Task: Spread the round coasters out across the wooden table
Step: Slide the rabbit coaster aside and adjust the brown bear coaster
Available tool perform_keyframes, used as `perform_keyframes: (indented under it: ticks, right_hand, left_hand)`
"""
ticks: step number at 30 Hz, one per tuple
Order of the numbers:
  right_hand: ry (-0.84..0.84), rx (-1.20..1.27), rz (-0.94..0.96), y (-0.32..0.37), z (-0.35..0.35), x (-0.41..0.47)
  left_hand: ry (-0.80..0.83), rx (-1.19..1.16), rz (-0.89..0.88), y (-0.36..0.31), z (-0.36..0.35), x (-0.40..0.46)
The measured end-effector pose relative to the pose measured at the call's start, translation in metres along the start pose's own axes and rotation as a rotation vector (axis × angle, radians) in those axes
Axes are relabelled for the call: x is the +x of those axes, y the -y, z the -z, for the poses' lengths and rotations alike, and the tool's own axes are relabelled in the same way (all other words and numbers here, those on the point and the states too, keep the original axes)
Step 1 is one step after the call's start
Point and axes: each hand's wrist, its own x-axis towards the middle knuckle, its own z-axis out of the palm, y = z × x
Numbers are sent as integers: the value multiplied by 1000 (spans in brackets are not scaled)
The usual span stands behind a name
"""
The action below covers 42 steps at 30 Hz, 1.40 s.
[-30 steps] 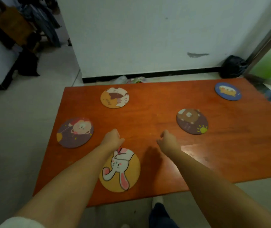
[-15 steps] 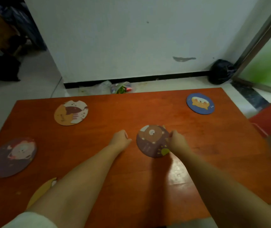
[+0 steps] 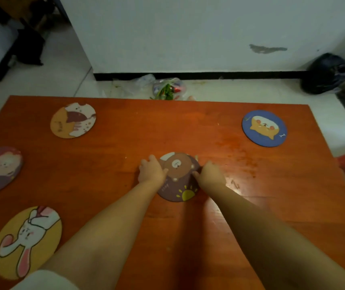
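Brown bear coaster at frame centre on the wooden table — I have my left hand gripping its left edge, my right hand gripping its right edge. Four other coasters lie flat, well apart — three along the left, a blue coaster upper right.

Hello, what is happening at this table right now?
A person has both hands, the left hand and right hand, on the sides of the brown bear coaster near the middle of the wooden table. Four other coasters lie apart: three at the left, a blue coaster far right.
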Motion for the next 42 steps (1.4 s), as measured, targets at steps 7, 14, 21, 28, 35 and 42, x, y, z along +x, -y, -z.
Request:
perform_keyframes:
  ticks: [7, 14, 21, 28, 35, 42]
  right_hand:
    - [-5, 139, -55, 0, -12, 4]
    - [-60, 213, -47, -9, -11, -15]
    - [44, 572, 128, -22, 23, -34]
    - [139, 736, 329, -77, 87, -44]
    - [227, 842, 398, -130, 143, -61]
    - [217, 834, 437, -165, 182, -68]
  left_hand:
    - [-56, 33, -12, 6, -7, 3]
    - [-40, -163, 16, 5, -11, -11]
    - [19, -63, 100, -8, -17, -23]
    - [150, -452, 213, -52, -59, -79]
    - [496, -1022, 388, -117, -107, -155]
    - [673, -1245, 371, -131, -135, -174]
